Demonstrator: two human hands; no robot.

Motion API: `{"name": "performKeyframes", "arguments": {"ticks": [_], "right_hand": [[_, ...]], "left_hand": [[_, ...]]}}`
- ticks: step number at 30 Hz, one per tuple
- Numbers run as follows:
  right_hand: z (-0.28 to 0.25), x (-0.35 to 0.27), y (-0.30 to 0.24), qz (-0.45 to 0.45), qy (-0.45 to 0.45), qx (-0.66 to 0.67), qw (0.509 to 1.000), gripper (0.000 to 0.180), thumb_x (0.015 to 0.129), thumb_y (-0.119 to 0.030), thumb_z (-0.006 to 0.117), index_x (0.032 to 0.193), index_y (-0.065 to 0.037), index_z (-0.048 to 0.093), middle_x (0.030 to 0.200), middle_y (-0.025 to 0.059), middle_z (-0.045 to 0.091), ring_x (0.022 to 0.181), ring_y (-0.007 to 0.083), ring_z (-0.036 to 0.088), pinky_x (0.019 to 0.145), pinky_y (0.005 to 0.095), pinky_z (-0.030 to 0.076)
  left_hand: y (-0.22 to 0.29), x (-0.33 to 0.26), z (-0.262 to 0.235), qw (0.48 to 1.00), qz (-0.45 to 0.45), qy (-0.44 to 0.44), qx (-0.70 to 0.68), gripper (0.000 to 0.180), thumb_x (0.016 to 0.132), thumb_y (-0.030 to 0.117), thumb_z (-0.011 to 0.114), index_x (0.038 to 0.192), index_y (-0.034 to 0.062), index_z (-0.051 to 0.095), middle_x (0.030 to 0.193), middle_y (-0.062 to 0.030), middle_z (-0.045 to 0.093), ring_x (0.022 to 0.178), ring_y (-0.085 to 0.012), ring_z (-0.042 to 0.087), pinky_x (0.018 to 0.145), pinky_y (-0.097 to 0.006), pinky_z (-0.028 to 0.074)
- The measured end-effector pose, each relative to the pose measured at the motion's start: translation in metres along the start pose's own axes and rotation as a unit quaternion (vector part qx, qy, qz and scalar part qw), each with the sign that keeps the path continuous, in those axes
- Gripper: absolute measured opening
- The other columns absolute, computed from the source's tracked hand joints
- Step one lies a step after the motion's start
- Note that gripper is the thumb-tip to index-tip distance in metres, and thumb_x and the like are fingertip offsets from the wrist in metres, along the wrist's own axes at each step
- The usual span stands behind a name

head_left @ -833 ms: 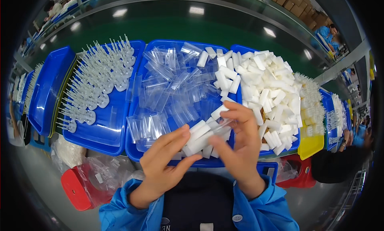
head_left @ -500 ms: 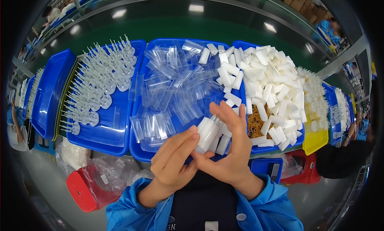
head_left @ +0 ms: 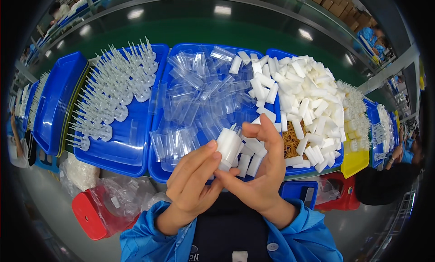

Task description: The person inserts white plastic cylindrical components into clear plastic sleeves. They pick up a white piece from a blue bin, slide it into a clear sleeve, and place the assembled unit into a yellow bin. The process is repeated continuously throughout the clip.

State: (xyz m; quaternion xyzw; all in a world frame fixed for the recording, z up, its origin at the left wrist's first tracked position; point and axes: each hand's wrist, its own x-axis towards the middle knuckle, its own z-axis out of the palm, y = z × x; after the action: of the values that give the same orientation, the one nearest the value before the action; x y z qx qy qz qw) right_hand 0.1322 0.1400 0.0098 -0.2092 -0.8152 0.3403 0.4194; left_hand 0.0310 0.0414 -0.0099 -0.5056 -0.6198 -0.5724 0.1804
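A white cylindrical piece (head_left: 229,146) with thin clear prongs at its top stands tilted between my hands, above the middle blue tray. My left hand (head_left: 192,178) is closed on it, fingertips against its left side. The thumb of my right hand (head_left: 258,182) presses at its lower end. That hand's index finger is raised and bent, apart from the piece's right side; some of its other fingers are hidden. Just behind lie several white foam blocks (head_left: 255,164). Clear plastic sleeves (head_left: 195,99) are heaped in the middle tray (head_left: 159,169).
The left blue tray (head_left: 127,160) holds rows of clear pronged parts (head_left: 115,87). White blocks (head_left: 308,94) and tan rubber bands (head_left: 293,139) fill the right tray. Beyond runs a green belt (head_left: 181,28). Red stools (head_left: 88,216) stand below; a co-worker's dark-clad arm (head_left: 380,185) is at right.
The white piece has shifted slightly left and now stands more upright, its prongs showing. My right index finger has drawn back to the right from its top.
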Motion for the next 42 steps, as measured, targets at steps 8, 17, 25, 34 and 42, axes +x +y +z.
{"name": "performKeyframes", "arguments": {"ticks": [8,17,25,34,42], "right_hand": [[0.002,0.001,-0.006,-0.05,-0.012,-0.059,0.997,0.087,0.063,-0.026,0.086,0.133,0.005,0.044,0.118,0.0152,0.062,0.105,0.0227,0.061,0.104,0.0474,0.03],[-0.019,0.118,0.016,-0.148,-0.225,-0.111,0.957,0.052,0.081,-0.032,0.071,0.124,-0.005,0.058,0.123,0.0159,0.058,0.117,0.0333,0.053,0.102,0.0415,0.038],[0.02,0.118,0.067,-0.111,-0.329,-0.194,0.918,0.042,0.088,-0.041,0.061,0.115,-0.008,0.065,0.11,0.0118,0.059,0.106,0.03,0.053,0.094,0.043,0.037],[-0.017,0.083,0.041,-0.147,-0.357,-0.157,0.909,0.033,0.09,-0.02,0.059,0.118,-0.002,0.061,0.12,0.0159,0.057,0.113,0.0299,0.052,0.101,0.0442,0.032],[-0.036,0.079,0.038,-0.202,-0.244,-0.196,0.928,0.031,0.077,0.001,0.062,0.108,0.0,0.065,0.109,0.0134,0.059,0.104,0.0302,0.054,0.094,0.0407,0.04]], "left_hand": [[-0.003,-0.002,-0.005,1.0,-0.005,0.008,0.009,0.047,0.06,0.005,0.088,0.101,-0.0035,0.067,0.106,-0.0212,0.068,0.086,-0.0322,0.069,0.069,-0.033,0.057],[-0.019,0.001,-0.042,0.934,-0.247,0.164,-0.2,0.043,0.083,0.006,0.07,0.121,-0.0065,0.053,0.121,-0.0223,0.061,0.111,-0.0261,0.06,0.099,-0.037,0.046],[-0.026,0.005,-0.026,0.878,-0.307,0.169,-0.327,0.037,0.094,0.009,0.058,0.127,-0.0059,0.049,0.117,-0.017,0.062,0.109,-0.0215,0.06,0.099,-0.034,0.043],[-0.026,0.003,-0.009,0.889,-0.293,0.157,-0.315,0.047,0.088,0.015,0.069,0.124,-0.0057,0.048,0.124,-0.0248,0.058,0.115,-0.0272,0.058,0.099,-0.037,0.046],[-0.01,0.001,-0.016,0.894,-0.255,0.144,-0.338,0.052,0.086,0.008,0.067,0.129,-0.0089,0.044,0.131,-0.0291,0.051,0.118,-0.0311,0.056,0.098,-0.04,0.048]]}}
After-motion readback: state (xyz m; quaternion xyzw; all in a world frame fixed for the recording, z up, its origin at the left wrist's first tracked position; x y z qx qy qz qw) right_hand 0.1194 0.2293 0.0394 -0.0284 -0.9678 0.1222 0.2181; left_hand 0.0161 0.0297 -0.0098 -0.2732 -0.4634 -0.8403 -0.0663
